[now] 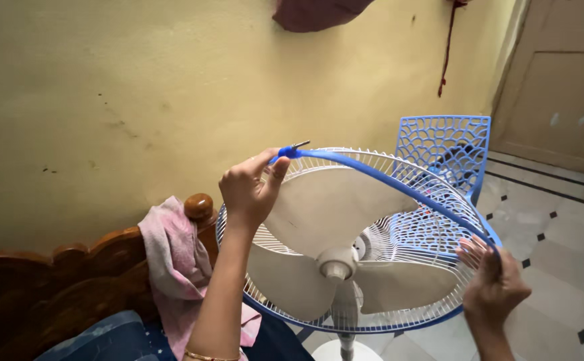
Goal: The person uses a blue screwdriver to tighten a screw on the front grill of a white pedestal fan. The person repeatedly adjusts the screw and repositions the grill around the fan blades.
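Nearest to the head camera is the left hand [248, 190], raised on a bare forearm with a thin gold bangle [206, 356] at the bottom edge. Its fingers are closed together on the upper end of a blue rim band [385, 184], a thin plastic strip that carries a small dark screw [300, 144] at its tip. From this hand the band goes in a curve over the front of a white pedestal fan [335, 267] and comes down to the right hand [496, 284], whose fingers are curled and clamped on the band at the right edge of the fan's wire guard [432, 220]. White blades [319, 207] are uncovered in front; the guard is behind them. Behind the fan stands a blue plastic chair [444, 144] on a tiled floor [566, 241]. At the left, a pink cloth [171, 257] hangs over a carved wooden bed frame [71, 281], against a yellow wall [138, 87].
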